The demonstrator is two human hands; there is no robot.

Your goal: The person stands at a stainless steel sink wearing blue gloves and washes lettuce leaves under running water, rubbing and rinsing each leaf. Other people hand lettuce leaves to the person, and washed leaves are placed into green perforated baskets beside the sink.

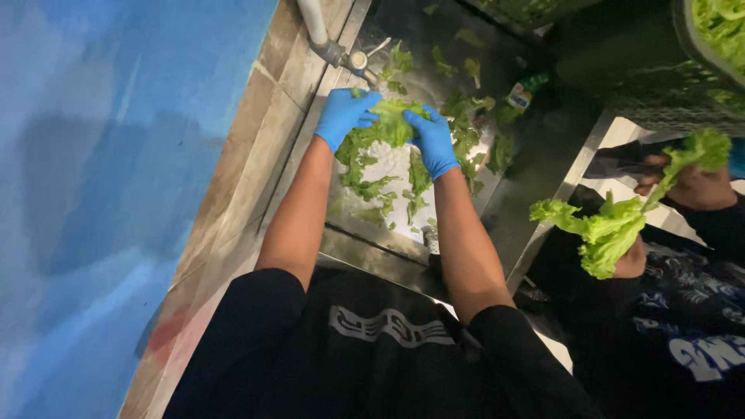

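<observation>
Both my hands wear blue gloves and reach over a steel sink. My left hand and my right hand grip the same bunch of green lettuce from either side, just below the tap. Leaves hang from the bunch down toward the basin. Several loose lettuce pieces lie scattered on the wet sink bottom.
A blue wall and a tiled ledge run along the left. At the right, another person's hands hold a lettuce leaf. A bowl of lettuce stands at the top right. A small green bottle lies in the sink.
</observation>
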